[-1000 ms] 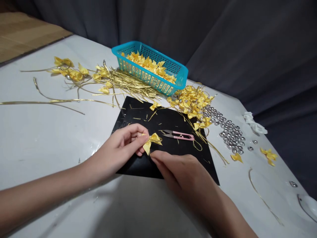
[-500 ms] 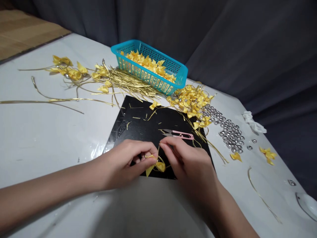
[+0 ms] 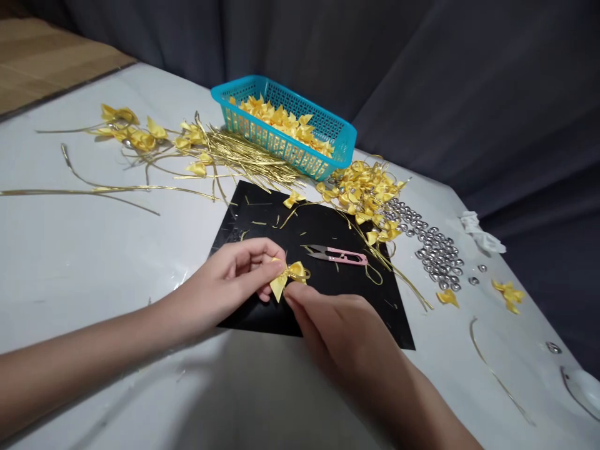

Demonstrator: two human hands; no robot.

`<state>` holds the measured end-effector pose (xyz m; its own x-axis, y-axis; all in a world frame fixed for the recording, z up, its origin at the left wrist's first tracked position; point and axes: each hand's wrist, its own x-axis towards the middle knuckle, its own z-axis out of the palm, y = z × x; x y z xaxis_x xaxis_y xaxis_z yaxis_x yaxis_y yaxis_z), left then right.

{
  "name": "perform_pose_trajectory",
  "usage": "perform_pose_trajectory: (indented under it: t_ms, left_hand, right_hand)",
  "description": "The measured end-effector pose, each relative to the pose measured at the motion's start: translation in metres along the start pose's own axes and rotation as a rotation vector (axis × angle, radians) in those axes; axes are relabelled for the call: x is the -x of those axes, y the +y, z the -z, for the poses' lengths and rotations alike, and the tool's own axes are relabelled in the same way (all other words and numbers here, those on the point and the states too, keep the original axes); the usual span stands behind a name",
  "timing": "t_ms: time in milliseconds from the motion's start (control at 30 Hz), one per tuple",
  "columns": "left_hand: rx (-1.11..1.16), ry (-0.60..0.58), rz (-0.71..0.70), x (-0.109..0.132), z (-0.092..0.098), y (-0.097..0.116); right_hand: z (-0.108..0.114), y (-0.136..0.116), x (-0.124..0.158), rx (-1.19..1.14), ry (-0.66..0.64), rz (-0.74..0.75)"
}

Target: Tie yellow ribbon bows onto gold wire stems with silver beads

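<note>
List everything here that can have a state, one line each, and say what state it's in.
yellow bow, held just above the black mat.
left hand, pinching the bow.
right hand, fingertips at the bow, grip unclear.
pink snips, lying on the mat, untouched.
blue basket, upright, holding bows.

The left hand [image 3: 234, 275] and right hand [image 3: 344, 331] meet, fingers [image 3: 273, 267] of the 2 pinched tip to tip.
</note>
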<state>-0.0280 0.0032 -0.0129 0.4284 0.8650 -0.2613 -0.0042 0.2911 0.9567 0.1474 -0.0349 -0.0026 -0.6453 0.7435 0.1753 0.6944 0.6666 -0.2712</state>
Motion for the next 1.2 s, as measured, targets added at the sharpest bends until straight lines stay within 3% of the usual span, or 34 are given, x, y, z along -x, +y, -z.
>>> perform_pose_trajectory:
  t_ms: [500,567,667,800,967,1200]
  left_hand:
    - [0.003,0.028,-0.015,-0.001,0.002,-0.004]
    - [-0.007,0.028,-0.015,-0.001,0.003,-0.004]
    - [-0.021,0.012,-0.015,0.0,0.003,-0.002]
    - [-0.014,0.008,-0.009,0.001,0.002,0.0]
    - [-0.028,0.019,-0.008,0.001,0.001,0.001]
    - [0.003,-0.01,0.001,-0.001,-0.001,0.002]
  right_hand:
    - [0.003,-0.001,-0.002,-0.141,-0.227,-0.129]
    - [0.002,-0.002,-0.003,-0.223,-0.149,-0.197]
    - [-0.001,-0.004,-0.004,-0.327,0.084,-0.327]
    - [-0.01,-0.006,-0.006,-0.305,0.288,-0.377]
    - [-0.015,-0.006,-0.005,-0.278,0.399,-0.345]
    - [-0.013,-0.003,-0.005,-0.187,0.421,-0.266]
